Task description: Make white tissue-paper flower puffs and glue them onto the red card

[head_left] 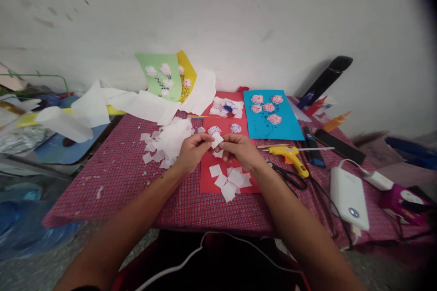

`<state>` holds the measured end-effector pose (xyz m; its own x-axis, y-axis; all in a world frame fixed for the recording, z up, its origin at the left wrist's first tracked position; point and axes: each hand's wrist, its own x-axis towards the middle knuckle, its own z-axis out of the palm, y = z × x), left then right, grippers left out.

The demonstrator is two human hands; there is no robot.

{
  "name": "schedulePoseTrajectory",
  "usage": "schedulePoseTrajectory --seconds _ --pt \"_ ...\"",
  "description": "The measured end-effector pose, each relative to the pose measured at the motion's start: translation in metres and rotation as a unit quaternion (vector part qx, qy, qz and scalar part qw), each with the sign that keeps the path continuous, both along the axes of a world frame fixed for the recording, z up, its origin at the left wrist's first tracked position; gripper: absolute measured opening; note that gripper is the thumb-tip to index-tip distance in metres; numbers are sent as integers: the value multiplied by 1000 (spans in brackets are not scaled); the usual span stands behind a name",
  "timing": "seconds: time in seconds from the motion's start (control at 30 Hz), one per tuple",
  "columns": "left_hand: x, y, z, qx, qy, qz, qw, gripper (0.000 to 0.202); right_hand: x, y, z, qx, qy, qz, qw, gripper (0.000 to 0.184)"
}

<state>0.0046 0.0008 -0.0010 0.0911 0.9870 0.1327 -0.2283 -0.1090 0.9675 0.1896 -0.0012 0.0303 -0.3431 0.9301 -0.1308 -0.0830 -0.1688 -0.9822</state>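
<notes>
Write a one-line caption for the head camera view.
Left hand and right hand pinch a white tissue square over red card.

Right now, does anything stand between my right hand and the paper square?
Nothing visible does: the right hand is already at the white paper square, which the left hand pinches.

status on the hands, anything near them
Left hand and right hand pinching white square. Red card below, loose squares on it. Glue gun and scissors off to right.
</notes>
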Motion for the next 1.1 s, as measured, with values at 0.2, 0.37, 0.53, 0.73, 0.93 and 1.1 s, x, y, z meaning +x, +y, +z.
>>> schedulePoseTrajectory --seconds 0.2,0.37,0.53,0.73,0.93,1.1 --pt "-2 0 -2 26 50 -24 998 15 -3 -2 2 70 -47 -23 996 21" --pt "-4 -1 -1 50 75 -43 995 12 -4 -4 3 108 -82 -31 990 24" --pt "-5 -1 0 49 78 -67 994 12 -7 -3 -2 142 -132 -54 980 27" --pt "-4 0 -1 30 58 -69 995 17 -9 -2 -11 192 -174 -92 961 22" --pt "-2 -2 7 -27 5 -83 996 18 -11 -3 -13 213 -165 -102 958 18" --pt "-1 -2 10 -69 -21 -89 993 20 -11 -3 -12 193 -142 -90 967 16"
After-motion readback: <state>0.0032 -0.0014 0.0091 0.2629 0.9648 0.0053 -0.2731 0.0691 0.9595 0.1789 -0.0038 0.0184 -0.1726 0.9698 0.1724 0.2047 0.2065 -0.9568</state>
